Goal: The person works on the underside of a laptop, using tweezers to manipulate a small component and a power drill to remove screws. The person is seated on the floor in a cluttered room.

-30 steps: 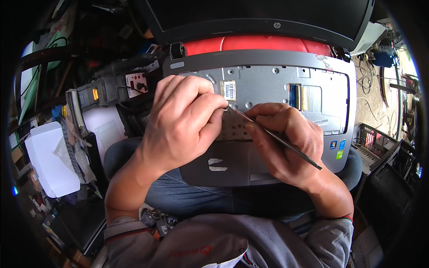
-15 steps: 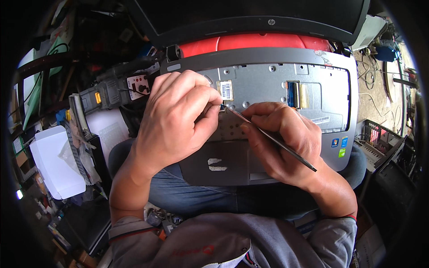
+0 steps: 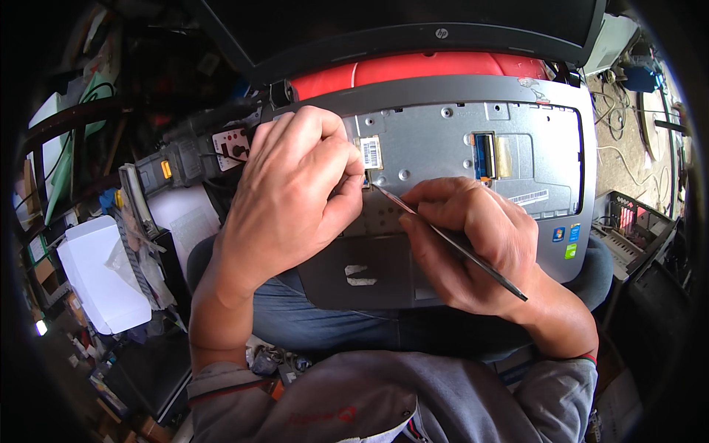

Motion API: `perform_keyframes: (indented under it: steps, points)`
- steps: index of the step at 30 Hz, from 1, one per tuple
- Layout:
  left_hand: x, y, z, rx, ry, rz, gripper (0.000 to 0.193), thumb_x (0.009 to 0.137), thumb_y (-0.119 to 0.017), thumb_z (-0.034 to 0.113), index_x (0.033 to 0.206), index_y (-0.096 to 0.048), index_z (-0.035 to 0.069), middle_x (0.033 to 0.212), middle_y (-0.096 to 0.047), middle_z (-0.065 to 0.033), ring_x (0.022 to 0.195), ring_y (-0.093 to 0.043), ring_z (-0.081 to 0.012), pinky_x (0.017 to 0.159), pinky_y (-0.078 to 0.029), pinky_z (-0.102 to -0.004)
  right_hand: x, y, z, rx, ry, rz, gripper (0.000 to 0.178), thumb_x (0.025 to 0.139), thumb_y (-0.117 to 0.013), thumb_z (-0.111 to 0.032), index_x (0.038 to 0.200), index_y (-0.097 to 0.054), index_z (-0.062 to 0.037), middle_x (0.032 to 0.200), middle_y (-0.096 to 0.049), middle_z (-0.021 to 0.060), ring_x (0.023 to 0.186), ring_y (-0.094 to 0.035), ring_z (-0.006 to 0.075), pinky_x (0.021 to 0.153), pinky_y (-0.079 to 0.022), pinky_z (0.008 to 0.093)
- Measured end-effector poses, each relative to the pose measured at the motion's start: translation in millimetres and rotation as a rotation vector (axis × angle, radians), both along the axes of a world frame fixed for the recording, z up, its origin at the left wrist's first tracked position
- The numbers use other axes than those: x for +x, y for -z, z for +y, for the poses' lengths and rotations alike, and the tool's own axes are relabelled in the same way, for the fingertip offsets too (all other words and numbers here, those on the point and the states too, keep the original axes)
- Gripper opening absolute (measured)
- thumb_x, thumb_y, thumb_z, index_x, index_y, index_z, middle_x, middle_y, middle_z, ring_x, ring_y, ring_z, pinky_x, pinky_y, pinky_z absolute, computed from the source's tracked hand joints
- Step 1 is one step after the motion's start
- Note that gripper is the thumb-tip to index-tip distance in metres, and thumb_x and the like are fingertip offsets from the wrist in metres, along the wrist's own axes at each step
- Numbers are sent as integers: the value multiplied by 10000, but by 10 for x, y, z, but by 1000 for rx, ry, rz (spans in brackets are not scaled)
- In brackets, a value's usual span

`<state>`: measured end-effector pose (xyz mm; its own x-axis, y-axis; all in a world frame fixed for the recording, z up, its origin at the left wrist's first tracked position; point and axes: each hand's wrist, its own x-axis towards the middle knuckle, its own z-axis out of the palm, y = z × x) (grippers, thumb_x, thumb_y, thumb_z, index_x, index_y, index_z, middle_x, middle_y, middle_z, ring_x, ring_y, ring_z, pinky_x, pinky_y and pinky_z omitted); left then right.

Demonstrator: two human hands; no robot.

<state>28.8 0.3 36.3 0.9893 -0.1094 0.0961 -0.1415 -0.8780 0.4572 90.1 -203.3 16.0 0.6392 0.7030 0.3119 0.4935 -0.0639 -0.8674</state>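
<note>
Across my lap lies an open laptop (image 3: 425, 140), its keyboard area bare down to a grey metal plate. My left hand (image 3: 295, 196) is over the left part of this plate, thumb and fingers pinched together beside a small opening below a white label (image 3: 371, 153). Whatever is between those fingertips is hidden. Slim dark tweezers (image 3: 480, 260) are gripped in my right hand (image 3: 476, 240), with their pointed tip just right of my left fingertips. Farther right on the plate, a blue ribbon connector (image 3: 484, 153) shows through a rectangular slot.
Behind the laptop's base are a red surface (image 3: 413, 65) and the raised dark screen (image 3: 399, 33). To the left stand a grey device with a control panel (image 3: 230, 148) and an open white box (image 3: 107, 273) among clutter. A dark open case (image 3: 628, 229) is at the right.
The tweezers' tip has drawn slightly away from my left fingertips. Both hands stay over the same part of the plate. The whole view has shifted a little.
</note>
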Motion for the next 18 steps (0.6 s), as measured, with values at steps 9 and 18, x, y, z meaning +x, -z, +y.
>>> perform_keyframes:
  steps: [9,18]
  points:
    - [67,-17,4,33,46,34,198,669,-688,-8,816,-570,49,934,-532,-77,845,-545,-259,784,-399,-359,-43,15,-2,62,11,1,218,733,-726,59,800,-524,9,816,-640,178,639,-652,293,557,-525,337]
    - [66,-33,36,21,88,68,220,671,-675,-30,846,-570,54,947,-538,-86,861,-547,-266,802,-400,-368,-44,52,-10,69,4,-12,205,727,-714,47,788,-520,22,820,-624,169,625,-630,301,548,-516,346]
